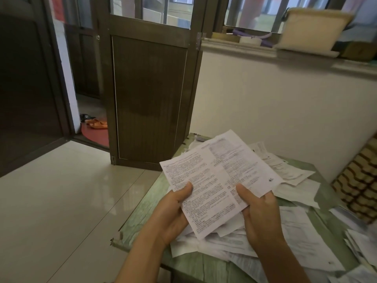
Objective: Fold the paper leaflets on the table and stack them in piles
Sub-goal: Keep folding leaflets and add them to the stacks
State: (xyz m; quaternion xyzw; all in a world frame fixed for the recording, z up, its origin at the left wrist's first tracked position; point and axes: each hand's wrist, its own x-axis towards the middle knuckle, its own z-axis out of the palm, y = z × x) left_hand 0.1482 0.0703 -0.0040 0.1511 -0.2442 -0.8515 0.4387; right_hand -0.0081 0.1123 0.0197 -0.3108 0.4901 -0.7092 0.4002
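So, the left hand (175, 209) pinches the near-left edge of an opened leaflet (218, 176), thumb on the print, and the right hand (259, 209) grips the near-right edge the same way. The sheet is held in the air just above the loose leaflets (295, 231) strewn over the green table (146, 203). It sits like a diamond, printed face up, one corner pointing away toward the wall. Its long axis seems to run from near left to far right, along the text lines. To fold well, match the corners first — only then press the crease flat.
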